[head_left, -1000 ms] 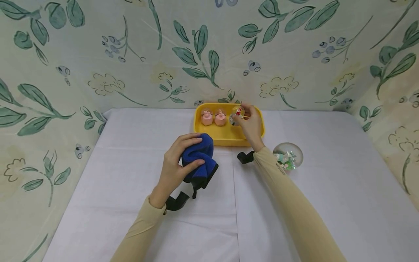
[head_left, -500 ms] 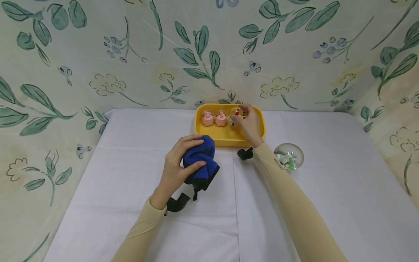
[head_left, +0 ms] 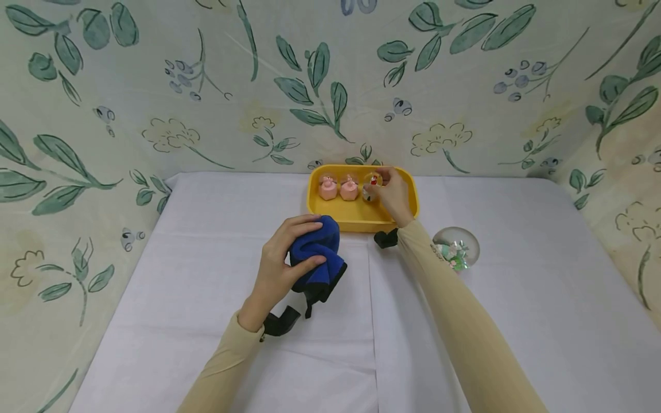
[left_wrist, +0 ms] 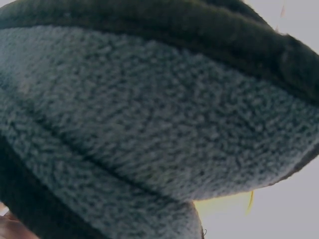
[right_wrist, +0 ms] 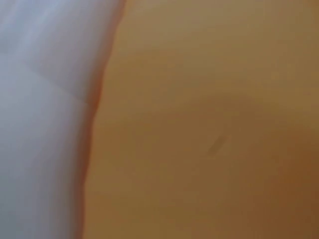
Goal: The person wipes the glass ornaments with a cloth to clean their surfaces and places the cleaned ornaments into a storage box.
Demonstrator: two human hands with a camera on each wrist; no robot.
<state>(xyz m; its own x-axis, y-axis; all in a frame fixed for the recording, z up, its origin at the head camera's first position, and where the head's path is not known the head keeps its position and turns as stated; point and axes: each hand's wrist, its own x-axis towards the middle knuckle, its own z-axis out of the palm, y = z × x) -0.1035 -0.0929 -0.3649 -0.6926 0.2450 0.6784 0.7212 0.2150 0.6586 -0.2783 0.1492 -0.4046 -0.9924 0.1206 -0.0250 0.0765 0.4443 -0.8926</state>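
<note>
Yellow rounded rectangular tray (head_left: 356, 215): bears two small pink ornaments (head_left: 327, 189) side by side at its left.
Small clear globe with red figure (head_left: 372, 183): pinched by the right hand (head_left: 395, 197), just right of the pink pair.
Blue fleecy black-edged cloth (head_left: 317, 249): bunched, gripped by the left hand (head_left: 276, 261), nearer than the tray.

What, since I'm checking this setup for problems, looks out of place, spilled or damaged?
No spill or damage shows. The blue towel in the left hand is bunched. The clear globe may be the odd one out: it rests on the white cloth outside the yellow tray, while two pink ornaments sit inside.
</note>
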